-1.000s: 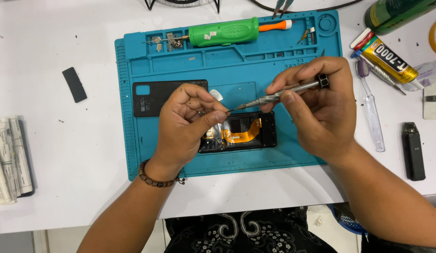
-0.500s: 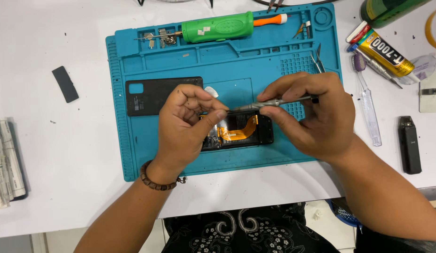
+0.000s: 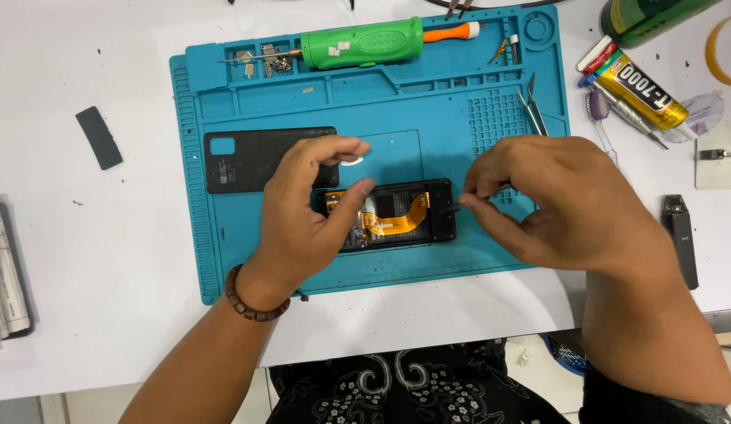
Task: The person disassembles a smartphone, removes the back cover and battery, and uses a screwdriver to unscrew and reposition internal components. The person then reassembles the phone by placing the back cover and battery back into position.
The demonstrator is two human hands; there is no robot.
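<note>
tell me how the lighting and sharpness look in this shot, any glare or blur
Head view: even, bright overhead light, the white table nearly washed out at the top left; only soft shadows under the left hand and right hand; a faint sheen on the black back cover; the opened phone and blue mat look sharp, no obvious motion blur.

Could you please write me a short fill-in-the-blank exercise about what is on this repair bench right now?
1. The opened phone lies on a ____ work mat.
2. The left hand, with a ____ bracelet at its wrist, rests on the phone.
3. The flat cable inside the phone is ____.
4. The screwdriver at the mat's top edge has a ____ handle.

Missing words: blue; beaded; orange; green
</note>
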